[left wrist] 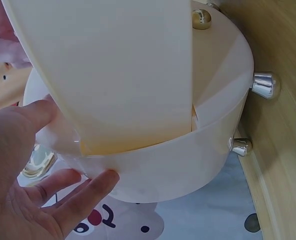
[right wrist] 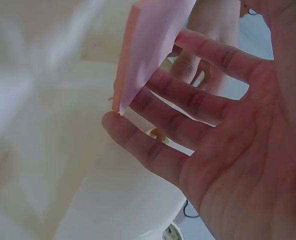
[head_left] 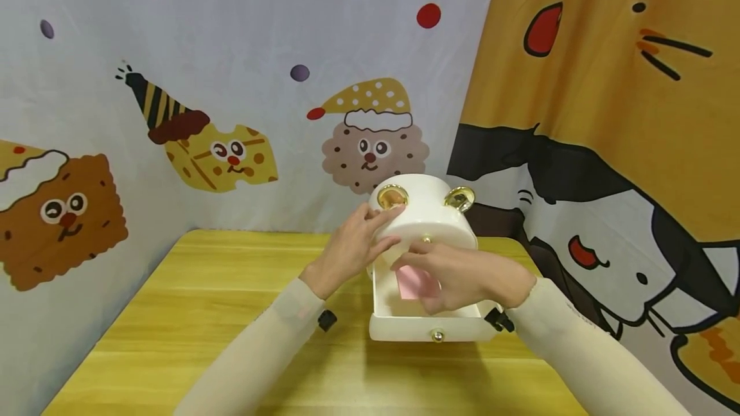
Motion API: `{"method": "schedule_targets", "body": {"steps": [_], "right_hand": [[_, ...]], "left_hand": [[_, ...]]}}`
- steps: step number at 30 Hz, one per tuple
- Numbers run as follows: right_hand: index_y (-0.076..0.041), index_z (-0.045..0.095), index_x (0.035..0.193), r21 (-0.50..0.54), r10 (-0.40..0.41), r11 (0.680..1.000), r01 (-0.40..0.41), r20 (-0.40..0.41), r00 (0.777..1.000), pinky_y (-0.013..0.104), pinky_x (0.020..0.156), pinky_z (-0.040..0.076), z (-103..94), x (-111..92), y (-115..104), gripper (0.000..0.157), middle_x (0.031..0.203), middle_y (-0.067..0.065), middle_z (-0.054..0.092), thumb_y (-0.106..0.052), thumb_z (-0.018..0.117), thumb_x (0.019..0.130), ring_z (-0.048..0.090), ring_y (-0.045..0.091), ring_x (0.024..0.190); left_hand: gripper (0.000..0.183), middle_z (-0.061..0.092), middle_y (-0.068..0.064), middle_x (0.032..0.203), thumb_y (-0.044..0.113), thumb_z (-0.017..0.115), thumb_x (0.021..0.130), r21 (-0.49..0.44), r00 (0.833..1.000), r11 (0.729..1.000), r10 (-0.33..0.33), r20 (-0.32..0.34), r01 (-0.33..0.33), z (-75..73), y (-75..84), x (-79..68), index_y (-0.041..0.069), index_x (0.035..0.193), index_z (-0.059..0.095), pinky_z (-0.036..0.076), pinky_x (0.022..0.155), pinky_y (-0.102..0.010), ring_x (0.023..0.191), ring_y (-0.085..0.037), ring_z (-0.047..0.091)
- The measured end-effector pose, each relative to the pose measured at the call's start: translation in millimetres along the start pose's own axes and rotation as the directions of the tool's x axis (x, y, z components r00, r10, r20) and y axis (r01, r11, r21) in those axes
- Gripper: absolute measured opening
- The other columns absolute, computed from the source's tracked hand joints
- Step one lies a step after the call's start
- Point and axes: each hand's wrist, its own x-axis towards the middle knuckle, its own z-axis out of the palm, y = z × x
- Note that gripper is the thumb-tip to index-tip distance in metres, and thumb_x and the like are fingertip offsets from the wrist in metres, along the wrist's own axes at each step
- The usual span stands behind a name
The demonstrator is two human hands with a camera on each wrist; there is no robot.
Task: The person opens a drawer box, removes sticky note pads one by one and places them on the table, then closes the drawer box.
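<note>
A white storage box (head_left: pixel 424 218) with two gold ears stands on the table, its lower drawer (head_left: pixel 399 329) pulled out toward me. Above the drawer's inside, my right hand (head_left: pixel 462 275) pinches a pink pad (head_left: pixel 413 282), which looks like a stack of sticky notes. In the right wrist view the pad (right wrist: pixel 150 50) is tilted, with fingers (right wrist: pixel 173 122) along its face and edge; the thumb is hidden. My left hand (head_left: pixel 349 249) rests on the box's left side near the ear, its fingers (left wrist: pixel 93 197) spread and touching the curved wall.
The yellow wood-grain table (head_left: pixel 231 313) extends on both sides of the box. Behind it hangs a cartoon-printed cloth (head_left: pixel 243 37), with an orange cat-print cloth (head_left: pixel 607 101) to the right. A gold knob (head_left: pixel 437 336) sits on the drawer front. Shiny feet (left wrist: pixel 263 85) hold up the box.
</note>
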Motion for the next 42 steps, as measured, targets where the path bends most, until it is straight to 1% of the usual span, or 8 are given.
{"method": "schedule_targets", "body": {"steps": [11,18,22,25,28,31,36,42], "right_hand": [[-0.016,0.074,0.150,0.010,0.014,1.000,-0.013,-0.126,0.992,0.030,0.089,0.056,2.4,-23,6,0.064,0.136,-0.002,0.069,-0.022,0.088,0.088,0.057,0.013,0.111],[-0.016,0.075,0.146,0.012,0.029,1.000,-0.027,-0.204,0.979,0.040,0.106,0.063,2.2,-36,13,0.061,0.151,0.006,0.068,-0.022,0.093,0.088,0.060,0.018,0.133],[-0.017,0.074,0.148,0.041,0.055,0.998,-0.048,-0.212,0.976,0.035,0.096,0.065,1.7,-42,18,0.062,0.153,0.005,0.065,-0.021,0.094,0.090,0.068,0.011,0.111],[-0.017,0.072,0.150,0.083,0.096,0.993,-0.081,-0.203,0.974,0.030,0.086,0.062,2.2,-47,21,0.063,0.153,0.004,0.066,-0.021,0.095,0.092,0.066,0.007,0.093],[-0.018,0.071,0.150,0.110,0.138,0.987,-0.117,-0.208,0.968,0.029,0.085,0.061,3.5,-52,26,0.062,0.152,0.001,0.068,-0.021,0.094,0.093,0.066,0.009,0.094],[-0.019,0.072,0.151,0.097,0.153,0.986,-0.133,-0.236,0.960,0.033,0.090,0.064,4.7,-58,29,0.061,0.153,-0.003,0.071,-0.021,0.093,0.093,0.068,0.011,0.106],[-0.021,0.072,0.152,0.075,0.180,0.983,-0.165,-0.270,0.946,0.030,0.082,0.062,7.1,-67,34,0.063,0.148,-0.001,0.074,-0.020,0.092,0.092,0.066,0.009,0.095],[-0.021,0.072,0.152,0.115,0.253,0.967,-0.229,-0.302,0.919,0.026,0.075,0.056,10.1,-81,40,0.066,0.124,-0.004,0.074,-0.018,0.094,0.090,0.062,0.007,0.093]], "left_hand": [[0.063,0.064,-0.013,0.114,0.043,0.084,0.109,-0.020,1.000,1.000,-0.017,0.014,0.018,1.7,-1.6,0.4,0.029,0.167,0.066,0.062,0.070,-0.031,0.089,-0.021,0.063],[0.063,0.065,-0.013,0.116,0.042,0.083,0.110,-0.025,1.000,0.999,-0.023,0.020,0.024,2.4,-3.0,-2.7,0.029,0.168,0.065,0.062,0.071,-0.031,0.090,-0.020,0.064],[0.062,0.064,-0.014,0.116,0.040,0.084,0.110,-0.034,1.000,0.999,-0.012,0.006,0.012,1.8,-3.4,-2.4,0.028,0.168,0.065,0.063,0.072,-0.032,0.090,-0.021,0.064],[0.061,0.065,-0.014,0.115,0.039,0.083,0.110,-0.036,1.000,0.999,-0.006,0.000,0.006,1.7,-3.5,-1.6,0.029,0.168,0.066,0.062,0.072,-0.033,0.089,-0.021,0.064],[0.060,0.065,-0.014,0.115,0.039,0.083,0.110,-0.038,1.000,0.999,0.001,-0.005,-0.001,2.3,-3.3,-0.8,0.029,0.167,0.066,0.061,0.071,-0.032,0.089,-0.021,0.063],[0.060,0.064,-0.013,0.115,0.039,0.083,0.110,-0.039,1.000,0.999,0.000,-0.004,0.000,2.5,-2.7,-1.0,0.029,0.167,0.066,0.059,0.069,-0.030,0.088,-0.020,0.062],[0.061,0.064,-0.013,0.114,0.040,0.084,0.110,-0.031,1.000,1.000,-0.002,-0.001,0.002,2.0,-2.4,-2.9,0.030,0.167,0.066,0.058,0.067,-0.028,0.087,-0.020,0.061],[0.062,0.064,-0.013,0.113,0.041,0.084,0.109,-0.021,1.000,1.000,0.016,-0.019,-0.017,2.7,-3.4,-1.5,0.029,0.168,0.066,0.058,0.068,-0.029,0.087,-0.020,0.061]]}}
